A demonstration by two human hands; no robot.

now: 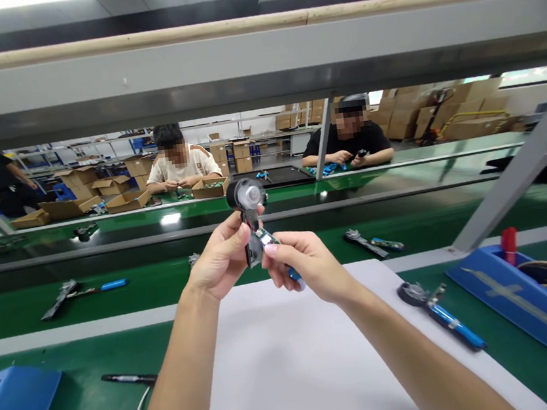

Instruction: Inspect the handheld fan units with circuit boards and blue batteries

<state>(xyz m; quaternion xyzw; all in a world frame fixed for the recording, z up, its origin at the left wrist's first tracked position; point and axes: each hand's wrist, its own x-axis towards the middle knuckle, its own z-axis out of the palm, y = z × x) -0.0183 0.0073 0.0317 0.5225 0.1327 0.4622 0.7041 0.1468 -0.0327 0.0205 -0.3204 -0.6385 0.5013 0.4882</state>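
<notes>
My left hand (222,253) is closed around a device with a round black-and-clear head (248,194) and a grey handle shell, held upright above the white sheet (290,348). A small green circuit board (266,237) is pinched between the thumb and fingers of my right hand (303,254), right beside the shell. Below those fingers shows a bit of a blue cylinder (295,275), mostly hidden by the hand. A similar open device with a blue cylinder (452,323) lies by the sheet's right edge.
Similar devices (64,298) lie on the green belt (154,284) beyond my hands, left and right (367,244). Blue bins (527,308) stand at both sides. A black pen-like tool (128,378) with a white cable lies at left. Two people (183,166) work across the line, near cardboard boxes.
</notes>
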